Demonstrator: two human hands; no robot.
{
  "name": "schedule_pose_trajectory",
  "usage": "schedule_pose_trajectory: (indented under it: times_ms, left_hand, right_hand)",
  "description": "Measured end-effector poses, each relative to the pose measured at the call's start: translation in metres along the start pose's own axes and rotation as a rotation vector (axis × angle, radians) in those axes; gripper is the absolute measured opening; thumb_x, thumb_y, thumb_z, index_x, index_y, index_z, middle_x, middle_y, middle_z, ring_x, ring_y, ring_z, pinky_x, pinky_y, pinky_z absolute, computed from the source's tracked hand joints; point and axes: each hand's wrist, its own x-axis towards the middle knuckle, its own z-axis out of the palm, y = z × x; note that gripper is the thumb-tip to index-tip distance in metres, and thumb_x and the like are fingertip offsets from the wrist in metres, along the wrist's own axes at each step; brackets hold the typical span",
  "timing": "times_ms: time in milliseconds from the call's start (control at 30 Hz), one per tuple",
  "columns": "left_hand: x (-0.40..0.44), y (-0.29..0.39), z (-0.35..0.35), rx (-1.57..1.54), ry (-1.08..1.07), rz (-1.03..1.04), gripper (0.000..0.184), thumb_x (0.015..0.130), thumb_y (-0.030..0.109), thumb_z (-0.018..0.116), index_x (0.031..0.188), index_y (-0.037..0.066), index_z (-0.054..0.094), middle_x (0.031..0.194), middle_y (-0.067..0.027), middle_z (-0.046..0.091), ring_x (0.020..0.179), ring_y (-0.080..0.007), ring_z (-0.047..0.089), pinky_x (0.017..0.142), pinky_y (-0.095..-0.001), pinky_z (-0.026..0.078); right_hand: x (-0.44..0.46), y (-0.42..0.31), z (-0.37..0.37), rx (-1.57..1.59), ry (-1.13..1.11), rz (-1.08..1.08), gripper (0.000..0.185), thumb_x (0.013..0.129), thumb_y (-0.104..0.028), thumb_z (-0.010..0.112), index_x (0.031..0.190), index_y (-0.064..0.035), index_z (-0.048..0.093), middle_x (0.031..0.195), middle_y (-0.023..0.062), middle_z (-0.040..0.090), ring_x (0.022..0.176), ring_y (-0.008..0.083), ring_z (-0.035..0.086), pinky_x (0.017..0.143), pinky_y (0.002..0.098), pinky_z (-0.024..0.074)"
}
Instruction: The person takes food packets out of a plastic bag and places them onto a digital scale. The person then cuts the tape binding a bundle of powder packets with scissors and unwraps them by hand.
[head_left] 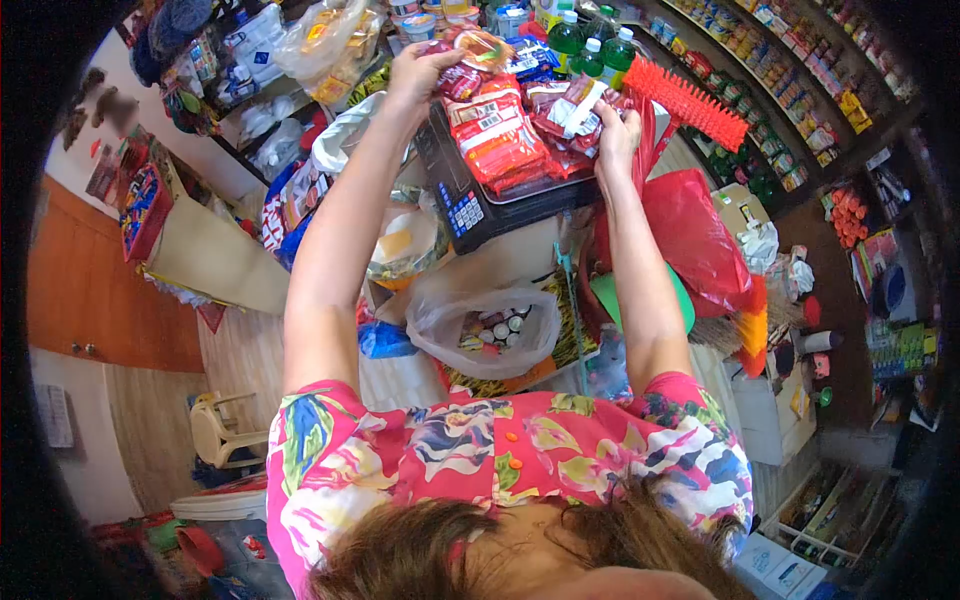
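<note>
My left hand [418, 76] pinches the edge of a red packet [480, 50] with a round food picture on it, at the far side of a black weighing scale [462, 212] with a keypad. My right hand [618, 140] is closed on a dark red clear-wrapped packet [566, 118] with a white strip, over the scale's right side. Between my hands, several red packets [495, 135] with a barcode label lie piled on the scale. Behind them is a blue packet [533, 60].
Green bottles [588, 58] and tubs [418, 26] stand behind the scale. A red bristled brush head [686, 103] juts out at right, above a red plastic bag [695, 235]. Nearer me sits an open plastic bag [440, 325] with small items. Stocked shelves [770, 80] line the right.
</note>
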Motion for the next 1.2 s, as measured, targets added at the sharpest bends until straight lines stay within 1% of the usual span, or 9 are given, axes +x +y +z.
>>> schedule_pose_trajectory:
  times_ms: [100,300,333,433,600,733,767,900,1200]
  left_hand:
    - [0.032,-0.031,0.022,0.005,-0.085,0.112,0.039,0.073,0.009,0.071,0.107,0.001,0.053,0.089,-0.0085,0.063,0.070,-0.0162,0.064,0.058,-0.0312,0.055]
    - [0.050,-0.040,0.082,0.119,-0.297,0.006,0.047,0.073,0.005,0.070,0.115,0.000,0.051,0.096,-0.0122,0.062,0.080,-0.0181,0.063,0.068,-0.0322,0.053]
    - [0.050,-0.049,0.086,0.205,-0.329,-0.053,0.049,0.072,0.016,0.072,0.115,0.001,0.053,0.099,-0.0132,0.062,0.083,-0.0229,0.063,0.074,-0.0366,0.052]
    - [0.056,-0.067,0.092,1.322,-0.163,0.344,0.046,0.070,0.047,0.067,0.106,0.018,0.065,0.105,-0.0126,0.062,0.103,-0.0326,0.054,0.087,-0.0504,0.041]
    - [0.052,-0.072,0.090,1.360,-0.249,0.420,0.044,0.080,0.053,0.053,0.111,0.023,0.061,0.112,-0.0123,0.058,0.111,-0.0330,0.050,0.086,-0.0544,0.040]
    - [0.056,-0.078,0.085,1.449,-0.306,0.408,0.059,0.082,0.063,0.042,0.125,0.023,0.049,0.126,-0.0125,0.049,0.117,-0.0363,0.044,0.088,-0.0599,0.035]
    - [0.056,-0.075,0.085,1.432,-0.321,0.385,0.059,0.082,0.062,0.042,0.125,0.022,0.049,0.127,-0.0122,0.048,0.118,-0.0359,0.043,0.090,-0.0588,0.034]
    - [0.050,-0.080,0.078,1.301,-0.355,0.439,0.058,0.082,0.061,0.043,0.125,0.022,0.050,0.128,-0.0108,0.047,0.120,-0.0320,0.042,0.091,-0.0568,0.033]
    - [0.058,-0.086,0.067,1.082,-0.549,0.697,0.038,0.065,0.006,0.065,0.102,0.010,0.058,0.102,-0.0110,0.056,0.095,-0.0279,0.056,0.081,-0.0347,0.046]
  right_hand:
    - [-0.021,-0.023,0.003,0.273,0.031,0.043,0.024,0.075,-0.015,0.064,0.089,0.0013,0.053,0.087,0.0093,0.056,0.079,0.0181,0.055,0.073,0.0325,0.0452]
    - [-0.018,-0.023,-0.009,0.397,0.050,0.102,0.014,0.082,-0.014,0.056,0.089,-0.0024,0.050,0.086,0.0083,0.059,0.075,0.0140,0.057,0.069,0.0310,0.0473]
    - [-0.020,-0.023,-0.006,0.409,0.053,0.090,0.015,0.082,-0.015,0.056,0.088,-0.0020,0.051,0.083,0.0076,0.059,0.072,0.0143,0.057,0.068,0.0311,0.0470]
    - [-0.015,-0.015,-0.005,0.303,0.091,0.065,0.016,0.080,-0.015,0.056,0.087,-0.0016,0.050,0.083,0.0078,0.058,0.076,0.0159,0.057,0.068,0.0313,0.0463]
    - [-0.035,-0.056,0.017,0.376,0.257,0.103,0.036,0.078,-0.005,0.054,0.108,-0.0005,0.035,0.101,0.0142,0.051,0.082,0.0186,0.056,0.072,0.0320,0.0479]
    - [-0.029,-0.022,0.040,-0.074,0.274,-0.192,0.058,0.071,-0.007,0.059,0.120,0.0067,0.032,0.110,0.0241,0.045,0.106,0.0368,0.045,0.096,0.0404,0.0319]
    - [-0.037,-0.031,0.043,-0.228,0.316,-0.207,0.063,0.070,-0.009,0.063,0.122,0.0078,0.030,0.114,0.0231,0.043,0.107,0.0349,0.044,0.098,0.0403,0.0297]
    - [-0.044,-0.044,0.028,0.414,0.122,-0.015,0.086,0.068,-0.003,0.067,0.134,0.0046,0.012,0.122,0.0205,0.037,0.107,0.0259,0.047,0.088,0.0327,0.0417]
    - [-0.060,-0.034,-0.004,-0.216,0.117,-0.207,0.094,0.061,-0.017,0.080,0.131,0.0045,0.021,0.123,0.0232,0.035,0.113,0.0334,0.041,0.098,0.0416,0.0322]
